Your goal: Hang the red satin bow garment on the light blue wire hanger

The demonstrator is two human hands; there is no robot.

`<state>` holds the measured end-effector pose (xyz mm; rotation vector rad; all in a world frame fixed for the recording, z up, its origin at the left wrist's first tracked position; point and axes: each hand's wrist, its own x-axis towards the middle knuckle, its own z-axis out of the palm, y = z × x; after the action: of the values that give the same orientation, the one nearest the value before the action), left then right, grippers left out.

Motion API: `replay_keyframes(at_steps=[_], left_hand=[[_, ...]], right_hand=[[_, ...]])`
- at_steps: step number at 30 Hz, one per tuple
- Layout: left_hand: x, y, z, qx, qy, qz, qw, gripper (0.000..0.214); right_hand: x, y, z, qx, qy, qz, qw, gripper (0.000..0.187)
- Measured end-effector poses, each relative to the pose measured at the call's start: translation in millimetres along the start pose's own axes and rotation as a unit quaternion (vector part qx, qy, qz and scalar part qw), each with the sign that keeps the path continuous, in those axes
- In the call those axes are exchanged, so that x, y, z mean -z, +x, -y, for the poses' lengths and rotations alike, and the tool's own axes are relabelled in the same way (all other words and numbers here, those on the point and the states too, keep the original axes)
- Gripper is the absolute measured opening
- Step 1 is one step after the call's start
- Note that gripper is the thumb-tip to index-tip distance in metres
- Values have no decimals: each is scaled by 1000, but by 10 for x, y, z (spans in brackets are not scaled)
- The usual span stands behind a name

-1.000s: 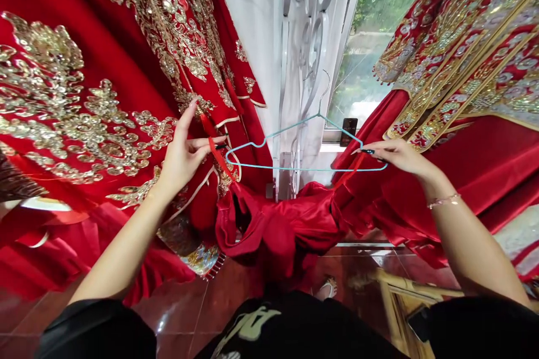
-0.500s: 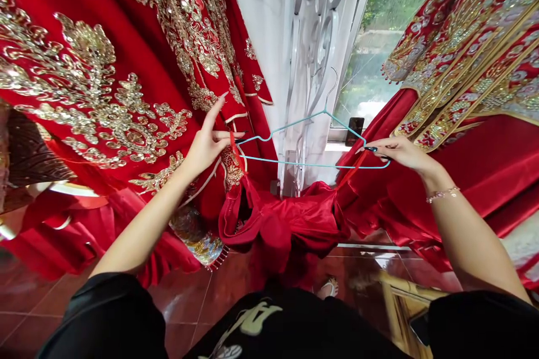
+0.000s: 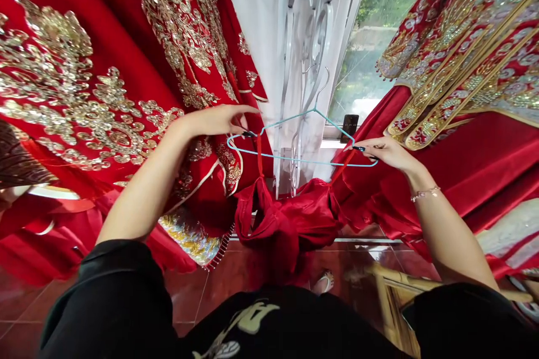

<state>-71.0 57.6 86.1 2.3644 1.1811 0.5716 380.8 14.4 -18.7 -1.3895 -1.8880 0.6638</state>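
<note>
A light-blue wire hanger (image 3: 315, 109) is held level in front of me, its hook pointing up and away. My left hand (image 3: 221, 120) has its thumb and fingers pinched on a thin red strap (image 3: 259, 157) at the hanger's left notch. My right hand (image 3: 389, 152) pinches the hanger's right shoulder, where the other red strap (image 3: 342, 170) passes over the wire. Below hangs a red satin dress (image 3: 311, 213) from both straps, its neckline bunched and drooping. Fingertips of both hands partly cover the wire.
Red gowns with gold sequins (image 3: 122, 106) hang close on the left, and an embroidered red jacket (image 3: 458, 67) on the right. White scrolled bars (image 3: 288, 61) stand ahead. A dark phone (image 3: 349, 126) leans by the window. A bamboo frame (image 3: 385, 297) stands low right.
My left hand has shifted right along the hanger, bringing the left strap inward from the hanger's end to its notch. The right hand keeps its pinch; the view has turned slightly.
</note>
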Motion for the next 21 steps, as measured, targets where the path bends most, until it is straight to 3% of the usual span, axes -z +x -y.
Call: replay_keyframes(at_steps=[2,3,5,6,7,9,10,12,14,16,18,21], left_hand=[[-50,-151,18,-18,15,-62,998,45],[-164,-271,35,-32,27,-106,994,41],[-563,-573,91,-45,54,-190,979,30],[-822,-736,131,-51,62,-199,977,25],[-1095,-893,180,-67,61,-171,981,23],[-1597,-1160,296,-68,24,-55,996,23],[-1790,-1261,357,-48,-1,-2,999,25],[-2016,-1391,466,0,-56,61,997,28],[-2038,-1452,548,24,-84,82,993,26],[-1921,-1481,602,17,-77,83,993,18],[-1750,-1503,640,3,-46,93,995,18],[-1510,-1527,693,-9,7,97,995,19]], right_hand=[[-18,-52,7,4,-2,-8,1000,58],[-32,-92,-9,7,4,-15,1000,57],[-96,-194,-103,19,41,-55,997,58],[-159,-252,-187,24,68,-93,993,57],[-247,-312,-293,22,95,-140,985,56],[-509,-431,-550,-18,127,-218,967,49],[-676,-487,-684,-62,124,-223,965,46],[-1045,-593,-923,-147,88,-114,979,41],[-1384,-684,-1094,-167,82,-48,981,37],[-1601,-756,-1194,-177,74,-24,981,34],[-1650,-798,-1249,-189,59,-27,980,35],[-1466,-809,-1298,-216,22,-44,975,34]])
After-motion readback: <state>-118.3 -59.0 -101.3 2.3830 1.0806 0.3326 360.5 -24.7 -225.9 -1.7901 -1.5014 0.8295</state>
